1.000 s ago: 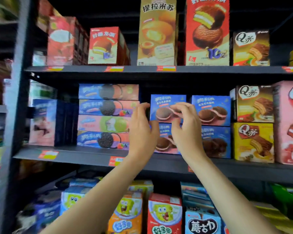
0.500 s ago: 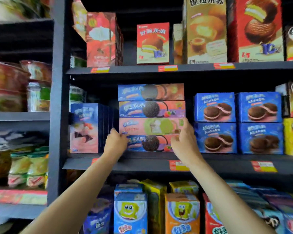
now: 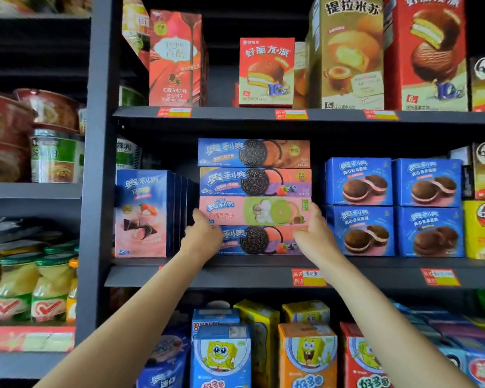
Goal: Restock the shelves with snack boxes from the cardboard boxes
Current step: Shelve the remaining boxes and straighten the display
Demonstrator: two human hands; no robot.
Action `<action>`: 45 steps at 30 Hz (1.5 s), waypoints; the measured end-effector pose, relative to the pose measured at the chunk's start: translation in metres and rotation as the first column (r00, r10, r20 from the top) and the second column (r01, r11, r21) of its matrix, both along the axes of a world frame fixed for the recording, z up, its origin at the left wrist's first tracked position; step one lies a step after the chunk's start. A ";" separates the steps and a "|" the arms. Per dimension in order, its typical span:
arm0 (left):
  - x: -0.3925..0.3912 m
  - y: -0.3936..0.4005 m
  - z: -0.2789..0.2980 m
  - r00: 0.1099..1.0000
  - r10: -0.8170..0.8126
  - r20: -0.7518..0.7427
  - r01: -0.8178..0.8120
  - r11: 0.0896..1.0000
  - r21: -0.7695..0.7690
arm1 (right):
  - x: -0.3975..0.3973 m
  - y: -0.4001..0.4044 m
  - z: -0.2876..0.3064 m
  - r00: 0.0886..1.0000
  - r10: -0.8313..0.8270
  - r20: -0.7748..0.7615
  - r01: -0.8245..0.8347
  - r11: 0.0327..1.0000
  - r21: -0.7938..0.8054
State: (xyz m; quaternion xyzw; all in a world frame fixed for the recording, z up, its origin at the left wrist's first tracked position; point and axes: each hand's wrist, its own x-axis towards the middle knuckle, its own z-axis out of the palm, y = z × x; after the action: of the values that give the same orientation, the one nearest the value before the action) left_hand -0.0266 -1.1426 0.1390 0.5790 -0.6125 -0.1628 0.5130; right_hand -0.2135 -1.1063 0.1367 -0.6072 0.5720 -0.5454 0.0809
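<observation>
Middle shelf (image 3: 235, 277), dark metal, price labels along its front edge. A stack of four long flat biscuit boxes is kept near the middle of the shelf, lying flat, long faces forward.

Top box (image 3: 254, 153): blue and orange, dark sandwich biscuit pictured. Second box (image 3: 255, 182): blue, peach and purple, with berries. Third box (image 3: 254, 210): pink with a green disc. Bottom box (image 3: 256, 240): blue and peach, with berries, set on the shelf board.

Left hand (image 3: 203, 238): laid against the left end of the stack at the two lower boxes, fingers curled round the end. Right hand (image 3: 315, 233): set at the right end at the same height, thumb up along the pink box's corner. Whether the boxes are gripped or only pressed cannot be told.

Upright blue and pink boxes (image 3: 143, 214) are filed just left of the stack; square blue pie boxes (image 3: 359, 182) are stacked two high to its right.
</observation>
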 end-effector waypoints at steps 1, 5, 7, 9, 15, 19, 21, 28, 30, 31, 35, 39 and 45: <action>0.001 -0.001 0.000 1.000 0.008 0.009 -0.008 1.000 0.003 | 0.000 0.001 0.000 1.000 -0.001 -0.002 0.001 1.000 -0.010; 0.004 -0.001 -0.001 0.999 0.024 0.047 -0.025 1.000 0.017 | 0.001 0.003 -0.002 1.000 0.001 0.009 0.000 0.999 -0.035; 0.005 0.000 0.000 0.999 0.019 0.045 -0.021 0.999 0.034 | 0.000 0.003 -0.002 1.000 0.007 0.012 -0.007 0.999 -0.035; 0.004 0.004 0.005 1.000 0.012 0.020 -0.013 0.999 0.046 | -0.002 0.004 0.000 1.000 0.017 0.026 -0.016 1.000 -0.027; 0.011 0.022 0.048 0.999 0.028 -0.016 -0.032 0.958 -0.284 | -0.008 0.007 0.042 1.000 -0.003 0.006 0.004 0.976 -0.219; 0.016 0.014 0.067 0.992 -0.068 -0.108 0.027 0.939 -0.343 | -0.008 0.004 0.065 1.000 0.013 0.016 -0.010 0.979 -0.202; 0.013 0.014 0.066 0.979 -0.127 -0.158 0.072 0.946 -0.317 | -0.006 0.002 0.067 0.998 0.029 0.054 -0.019 0.986 -0.168; 0.005 0.011 0.064 0.961 -0.173 -0.218 0.103 0.948 -0.300 | -0.004 -0.004 0.067 0.990 0.054 0.128 -0.036 0.989 -0.142; 0.003 0.013 0.064 0.961 -0.166 -0.220 0.096 0.950 -0.299 | -0.004 -0.005 0.066 0.989 0.056 0.135 -0.036 0.989 -0.146; 0.003 0.013 0.063 0.962 -0.163 -0.221 0.094 0.951 -0.293 | -0.005 -0.005 0.066 0.989 0.054 0.139 -0.033 0.989 -0.146; 0.003 0.013 0.064 0.959 -0.171 -0.226 0.105 0.955 -0.278 | -0.004 -0.008 0.064 0.989 0.061 0.133 -0.038 0.985 -0.167; 0.006 0.016 0.053 0.936 -0.210 -0.283 0.127 0.951 -0.283 | -0.008 -0.004 0.056 0.975 0.114 0.192 -0.077 0.978 -0.192; -0.003 0.028 0.002 0.952 -0.194 -0.237 0.135 0.960 -0.245 | -0.007 0.009 0.010 0.992 0.109 0.057 -0.106 0.993 -0.059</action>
State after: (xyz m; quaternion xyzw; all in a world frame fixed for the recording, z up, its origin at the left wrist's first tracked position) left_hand -0.0292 -1.1145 0.1411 0.4373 -0.6010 -0.2088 0.6356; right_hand -0.2209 -1.0978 0.1469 -0.6225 0.5202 -0.5743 0.1104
